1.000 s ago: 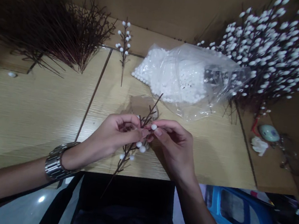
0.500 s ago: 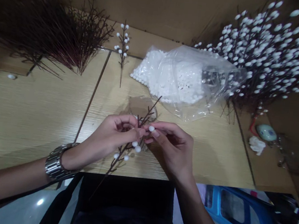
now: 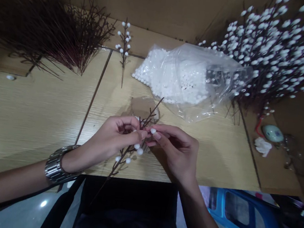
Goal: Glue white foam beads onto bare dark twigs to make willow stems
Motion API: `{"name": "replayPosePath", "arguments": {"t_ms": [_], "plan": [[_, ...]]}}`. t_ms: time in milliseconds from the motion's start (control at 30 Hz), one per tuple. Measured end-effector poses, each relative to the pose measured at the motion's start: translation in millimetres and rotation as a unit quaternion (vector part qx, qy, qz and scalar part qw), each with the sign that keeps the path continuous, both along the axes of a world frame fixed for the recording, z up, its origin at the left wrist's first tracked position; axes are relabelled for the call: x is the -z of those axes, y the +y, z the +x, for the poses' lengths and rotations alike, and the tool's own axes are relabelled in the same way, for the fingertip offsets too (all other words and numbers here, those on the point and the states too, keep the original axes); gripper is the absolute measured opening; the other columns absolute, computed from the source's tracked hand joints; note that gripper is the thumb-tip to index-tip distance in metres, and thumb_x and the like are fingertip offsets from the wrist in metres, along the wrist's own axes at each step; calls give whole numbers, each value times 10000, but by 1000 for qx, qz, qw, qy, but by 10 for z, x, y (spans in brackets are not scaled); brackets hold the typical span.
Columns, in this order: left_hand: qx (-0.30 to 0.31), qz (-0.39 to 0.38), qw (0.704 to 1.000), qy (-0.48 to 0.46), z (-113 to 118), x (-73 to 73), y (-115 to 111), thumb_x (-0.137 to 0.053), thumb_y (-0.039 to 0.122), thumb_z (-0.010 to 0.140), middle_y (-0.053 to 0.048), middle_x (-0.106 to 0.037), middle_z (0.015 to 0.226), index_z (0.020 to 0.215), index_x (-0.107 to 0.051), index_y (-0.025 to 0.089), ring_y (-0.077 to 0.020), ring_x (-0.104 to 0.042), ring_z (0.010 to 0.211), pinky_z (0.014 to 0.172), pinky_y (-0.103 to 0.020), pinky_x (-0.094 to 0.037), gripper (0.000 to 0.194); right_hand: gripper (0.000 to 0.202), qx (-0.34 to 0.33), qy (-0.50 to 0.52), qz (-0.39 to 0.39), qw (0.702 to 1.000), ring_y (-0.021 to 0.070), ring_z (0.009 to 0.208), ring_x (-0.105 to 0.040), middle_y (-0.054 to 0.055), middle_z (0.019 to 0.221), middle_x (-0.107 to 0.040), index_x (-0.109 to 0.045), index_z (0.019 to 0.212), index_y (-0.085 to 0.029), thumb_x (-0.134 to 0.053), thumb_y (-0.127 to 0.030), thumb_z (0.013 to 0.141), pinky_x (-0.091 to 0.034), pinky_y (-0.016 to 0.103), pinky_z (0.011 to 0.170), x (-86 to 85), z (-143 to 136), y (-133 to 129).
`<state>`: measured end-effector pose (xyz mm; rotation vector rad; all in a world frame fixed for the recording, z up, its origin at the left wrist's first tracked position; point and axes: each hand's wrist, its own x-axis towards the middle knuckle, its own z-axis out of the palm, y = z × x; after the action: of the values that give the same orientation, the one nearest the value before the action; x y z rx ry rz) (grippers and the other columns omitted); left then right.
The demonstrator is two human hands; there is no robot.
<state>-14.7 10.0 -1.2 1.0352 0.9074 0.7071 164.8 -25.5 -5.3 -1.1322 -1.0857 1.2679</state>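
A brown artificial twig slants up to the right across the table's front edge, with several white berries on its lower side shoots. My left hand is closed round its middle, thumb and fingers pinching it. Close by on the right, my right hand pinches one white berry between thumb and forefinger, beside the left thumb tip. Whether that berry touches a shoot is hidden by the fingers. Under the twig's upper end lies a piece of brown cardboard.
A clear plastic bag of white berries lies behind my hands. Bare brown twigs are heaped at back left; a berried twig lies near them. At back right stands a large bunch of berried twigs. A blue stool is below right.
My right hand has barely shifted, with the berry slightly nearer the left thumb. The left hand keeps its hold on the twig. The whole view has moved a little.
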Motion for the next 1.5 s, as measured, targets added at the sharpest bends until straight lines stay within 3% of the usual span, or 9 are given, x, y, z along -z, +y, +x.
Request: {"name": "replayPosePath", "arguments": {"t_ms": [233,700,867,1033,1200,1500], "plan": [[10,-10,1000,28,-14,-32,-24,-702,238,880,18,-693,748,764,-623,180,-107,-630,692,634,-209,-472,152,198,-7,-7,26,1000,128,802,-762,-18,961,-784,-810,951,-304,-738,-141,864,-674,226,709,20,-3,-11],[-6,-4,1000,2,35,-27,-29,-729,271,882,37,-684,697,747,-659,169,-65,-628,647,621,-137,-489,183,201,-15,7,34,999,123,812,-744,-8,935,-740,-807,929,-284,-728,-114,853,-677,237,699,14,13,24],[1,30,999,26,-5,-10,-7,-757,292,856,18,-724,818,829,-707,193,-99,-669,753,678,-165,-515,114,151,-2,30,31,999,131,807,-749,7,981,-753,-794,964,-270,-721,-170,878,-679,270,726,35,-2,16],[5,59,998,32,-10,10,-3,-766,278,844,16,-727,824,791,-708,189,-99,-668,763,699,-174,-517,119,155,1,-2,52,999,150,833,-752,10,985,-765,-794,977,-288,-716,-190,885,-673,290,715,48,24,15],[7,39,999,29,6,13,-32,-741,273,868,5,-754,846,808,-691,181,-113,-704,808,736,-184,-534,121,180,1,-52,87,995,150,850,-732,10,952,-767,-804,955,-290,-719,-156,869,-652,273,695,28,49,33],[8,50,998,26,21,-5,-9,-713,223,884,18,-730,789,785,-688,173,-84,-668,747,698,-157,-513,114,205,-22,-96,127,987,164,899,-713,16,956,-773,-799,980,-302,-704,-147,885,-600,319,783,67,75,49]]}}
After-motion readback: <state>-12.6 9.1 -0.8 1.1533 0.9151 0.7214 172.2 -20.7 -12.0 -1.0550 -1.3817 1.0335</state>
